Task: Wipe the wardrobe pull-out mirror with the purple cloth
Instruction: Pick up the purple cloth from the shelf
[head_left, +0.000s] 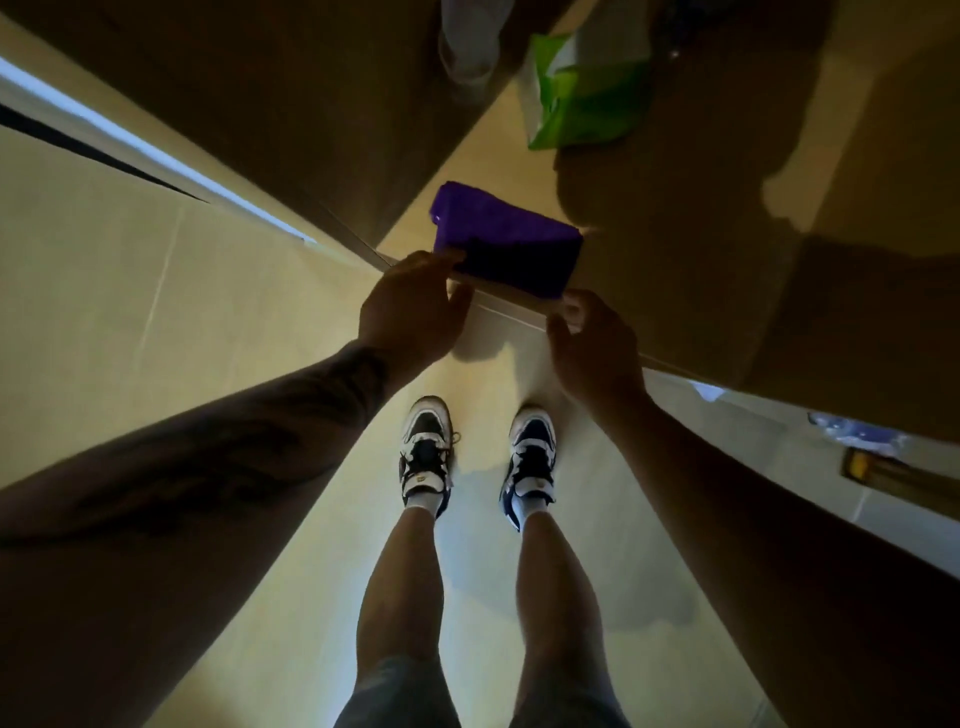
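Purple cloth (506, 239), folded, is lying on the desk (675, 260) edge. Left hand (415, 306) is pinching its near-left corner; right hand (592, 343) is pinching its near-right corner. Green packet (587, 98) is sitting farther back.

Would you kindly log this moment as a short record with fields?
cloth: purple cloth, folded, lying on the shelf at its front edge
left hand: fingers touch the cloth's near-left corner
right hand: fingertips at the near-right corner; grip unclear
behind: green and white pack further back on the shelf
mirror: not identifiable
stance: standing, white and dark trainers
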